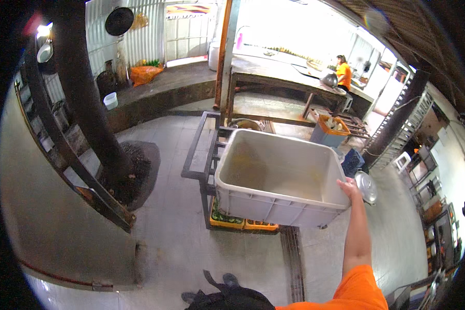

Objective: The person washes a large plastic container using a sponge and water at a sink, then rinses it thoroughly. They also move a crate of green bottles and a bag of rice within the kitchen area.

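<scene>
A large white plastic tub (283,209) stands before me, tilted a little, with nothing seen inside but stains on its walls. My right hand (348,188) grips the rim at its right corner, arm stretched out in an orange sleeve. A dark metal frame (193,174) is against the tub's left side. Below the tub are yellow crates (226,223), one with green things in it. My left hand is out of view.
A long worktable (271,71) runs behind the tub, where a person (343,73) in orange works. An orange-rimmed bin (327,131), a blue crate (352,162) and a metal lid (366,186) are at right. A thick dark post (89,89) rises at left; a floor drain grate (292,263) lies below.
</scene>
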Tool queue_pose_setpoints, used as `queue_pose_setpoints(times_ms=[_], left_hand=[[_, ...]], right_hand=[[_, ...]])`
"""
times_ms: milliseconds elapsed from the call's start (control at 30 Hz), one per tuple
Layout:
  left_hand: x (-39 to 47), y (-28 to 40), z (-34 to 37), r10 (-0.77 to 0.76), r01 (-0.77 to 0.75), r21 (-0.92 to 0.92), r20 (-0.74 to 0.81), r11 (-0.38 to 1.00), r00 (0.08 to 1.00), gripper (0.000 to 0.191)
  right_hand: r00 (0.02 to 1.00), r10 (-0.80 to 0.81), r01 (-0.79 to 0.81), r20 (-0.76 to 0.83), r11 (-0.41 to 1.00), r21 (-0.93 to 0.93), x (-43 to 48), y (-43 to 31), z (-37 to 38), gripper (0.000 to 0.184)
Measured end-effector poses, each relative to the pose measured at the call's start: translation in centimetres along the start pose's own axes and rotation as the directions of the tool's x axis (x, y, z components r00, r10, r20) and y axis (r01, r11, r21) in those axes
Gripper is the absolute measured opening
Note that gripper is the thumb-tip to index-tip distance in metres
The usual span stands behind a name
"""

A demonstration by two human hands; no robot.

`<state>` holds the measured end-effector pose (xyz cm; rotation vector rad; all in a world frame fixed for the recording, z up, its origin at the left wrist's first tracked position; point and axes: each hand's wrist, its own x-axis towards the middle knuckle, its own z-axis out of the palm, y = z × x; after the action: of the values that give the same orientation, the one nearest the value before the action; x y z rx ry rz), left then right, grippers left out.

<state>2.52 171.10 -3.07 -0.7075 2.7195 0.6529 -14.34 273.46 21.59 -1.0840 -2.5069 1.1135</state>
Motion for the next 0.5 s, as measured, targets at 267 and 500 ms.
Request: queue_pose_setpoints(times_ms=[267, 500], left_hand=[[-8.5, 1.7, 5.5, -0.098, 0.089, 0.060, 0.170, 0.994, 0.981, 0.049], [-4.3, 9.7, 3.8, 0.164, -0.162, -0.034, 0.050, 0.986, 0.985, 0.048]], right_hand=[[0.439, -0.895, 0.784, 0.081, 0.337, -0.522, -11.0, -20.1, 16.8, 0.085], [0.721, -0.690, 0.589, 0.068, 0.558, -0.585, -8.3, -25.9, 26.8, 0.055]])
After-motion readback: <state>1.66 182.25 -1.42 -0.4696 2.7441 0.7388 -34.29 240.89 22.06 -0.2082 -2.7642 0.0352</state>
